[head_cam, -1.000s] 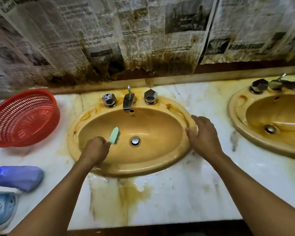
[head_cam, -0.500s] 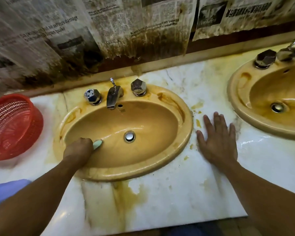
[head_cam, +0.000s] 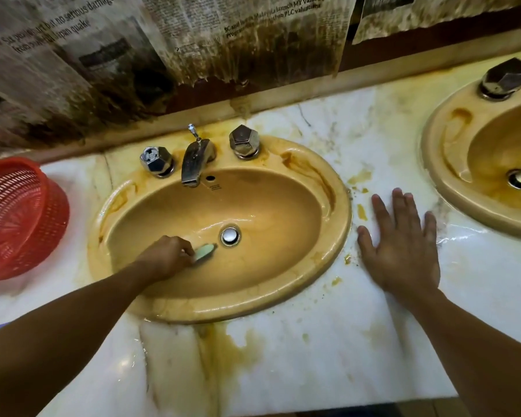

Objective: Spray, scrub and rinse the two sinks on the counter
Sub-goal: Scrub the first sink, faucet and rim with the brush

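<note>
A stained yellow sink (head_cam: 328, 236) lies in the marble counter in front of me, wet inside, with a chrome drain (head_cam: 230, 236) at its bottom. My left hand (head_cam: 166, 257) is down in the bowl and grips a pale green scrubber (head_cam: 205, 251), whose tip lies just left of the drain. My right hand (head_cam: 400, 245) rests flat with spread fingers on the counter, right of the sink's rim. A second yellow sink (head_cam: 439, 164) shows at the right edge, partly cut off.
A chrome tap (head_cam: 194, 164) stands between two faceted knobs (head_cam: 156, 161) (head_cam: 243, 142) behind the bowl. A red plastic basket (head_cam: 15, 218) sits on the counter at left. Stained newspaper (head_cam: 163, 40) covers the wall. Brown drips mark the counter (head_cam: 313, 356).
My left hand has moved the scrubber from the bowl's left wall toward the drain. My right hand left the sink's rim and now lies flat on the counter. The view tilted down and closer.
</note>
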Demonstrator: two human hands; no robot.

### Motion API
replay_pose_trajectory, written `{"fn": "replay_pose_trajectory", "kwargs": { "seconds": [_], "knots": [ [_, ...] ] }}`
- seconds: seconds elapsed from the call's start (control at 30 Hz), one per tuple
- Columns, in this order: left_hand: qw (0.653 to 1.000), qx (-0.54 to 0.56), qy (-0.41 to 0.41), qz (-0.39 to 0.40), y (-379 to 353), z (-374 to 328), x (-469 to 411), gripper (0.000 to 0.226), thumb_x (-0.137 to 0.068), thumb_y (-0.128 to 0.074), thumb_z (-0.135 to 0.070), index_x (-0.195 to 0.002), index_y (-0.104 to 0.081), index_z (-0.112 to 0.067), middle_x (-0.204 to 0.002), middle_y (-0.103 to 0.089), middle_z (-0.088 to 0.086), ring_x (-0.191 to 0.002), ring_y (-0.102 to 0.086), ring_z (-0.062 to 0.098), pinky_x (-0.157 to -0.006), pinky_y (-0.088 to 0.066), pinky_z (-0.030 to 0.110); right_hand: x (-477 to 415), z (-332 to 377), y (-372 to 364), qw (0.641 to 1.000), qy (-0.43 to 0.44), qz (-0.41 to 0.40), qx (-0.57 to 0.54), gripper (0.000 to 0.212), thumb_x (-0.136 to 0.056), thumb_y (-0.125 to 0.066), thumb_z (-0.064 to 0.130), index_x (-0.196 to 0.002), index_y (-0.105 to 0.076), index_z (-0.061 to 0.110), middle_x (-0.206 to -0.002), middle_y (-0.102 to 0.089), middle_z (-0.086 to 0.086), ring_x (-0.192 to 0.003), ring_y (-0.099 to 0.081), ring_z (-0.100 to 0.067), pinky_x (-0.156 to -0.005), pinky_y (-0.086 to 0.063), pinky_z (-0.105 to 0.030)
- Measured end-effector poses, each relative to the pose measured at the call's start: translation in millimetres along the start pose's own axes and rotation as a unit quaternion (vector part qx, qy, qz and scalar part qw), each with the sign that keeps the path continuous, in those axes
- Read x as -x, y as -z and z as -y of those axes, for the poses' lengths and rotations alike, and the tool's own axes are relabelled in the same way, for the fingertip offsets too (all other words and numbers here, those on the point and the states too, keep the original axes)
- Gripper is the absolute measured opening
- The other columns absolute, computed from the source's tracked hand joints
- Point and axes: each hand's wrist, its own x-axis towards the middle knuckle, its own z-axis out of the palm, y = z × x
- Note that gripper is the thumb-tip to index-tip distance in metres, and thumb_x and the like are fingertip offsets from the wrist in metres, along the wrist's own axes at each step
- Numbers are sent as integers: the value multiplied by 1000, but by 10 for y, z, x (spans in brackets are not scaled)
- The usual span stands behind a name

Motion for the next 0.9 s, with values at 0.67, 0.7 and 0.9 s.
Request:
{"fn": "replay_pose_trajectory", "kwargs": {
  "seconds": [0.67, 0.7, 0.9],
  "knots": [
    [975, -196, -92, -47, 122, 19, -162, 24, -102, -51, -37, -121, -62, -27, -107, -63, -1, -91, -62, 22, -73, -55, 37, -50, 11, -4, 1000, 1, -11, 3, 71, -100, -26, 58, -162, -27, 23, -170, -19, -12, -159, -10, -26, -126, -11, -57],
    [983, -153, -94, -25, 114, 8, -127, 24, -102, -51, -40, -120, -64, -29, -111, -65, -2, -96, -62, 21, -79, -54, 37, -50, 11, -2, 1000, 3, -11, 5, 71, -100, -26, 58, -162, -27, 23, -170, -19, -12, -159, -10, -26, -126, -10, -57],
    [962, -259, -17, -80, 399, 224, 43, 22, -101, -54, -29, -120, -61, -22, -100, -59, 0, -78, -56, 19, -60, -43, 31, -51, 18, -2, 1000, 4, -12, 3, 71, -100, -25, 58, -162, -26, 23, -170, -18, -12, -159, -9, -26, -126, -9, -56]
  ]
}}
